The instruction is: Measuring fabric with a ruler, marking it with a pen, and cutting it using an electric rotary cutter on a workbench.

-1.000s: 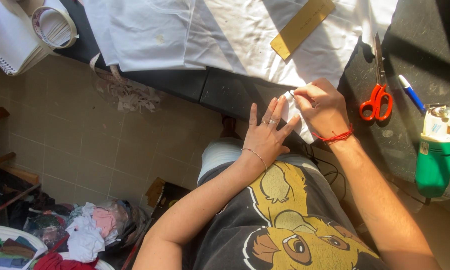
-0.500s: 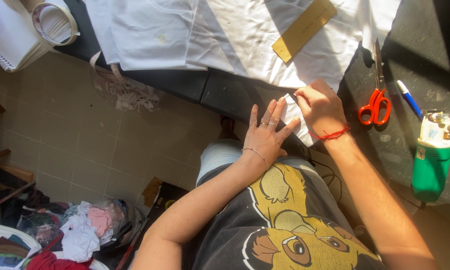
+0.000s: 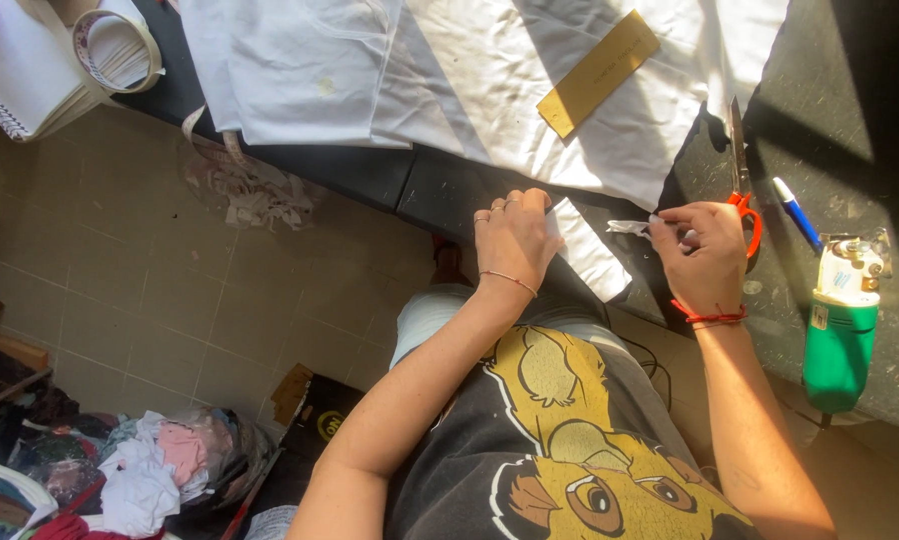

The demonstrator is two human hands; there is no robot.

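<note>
Hands apart now, where a second ago they worked close together: left hand [image 3: 510, 235] presses a white cloth strip [image 3: 590, 260] at the table [image 3: 850, 110] edge, right hand [image 3: 700, 250] pinches a small white scrap [image 3: 630, 227] by red scissors [image 3: 740, 190]. Cloth looks light, limp, easily creased; best taken at an edge. Both wrists bent, forearms reaching forward; beyond, a yellow ruler [image 3: 598, 72] lies on spread white fabric [image 3: 450, 70].

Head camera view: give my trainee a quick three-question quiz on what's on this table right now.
1. True or false: the right hand grips the scissors.
2. What does the left hand press on? A) white cloth strip B) notebook C) pen
3. What colour is the body of the cutting machine at the table's right edge?

Key: 1 false, it pinches a small white scrap; the scissors lie behind it. 2 A. 3 green.
</note>
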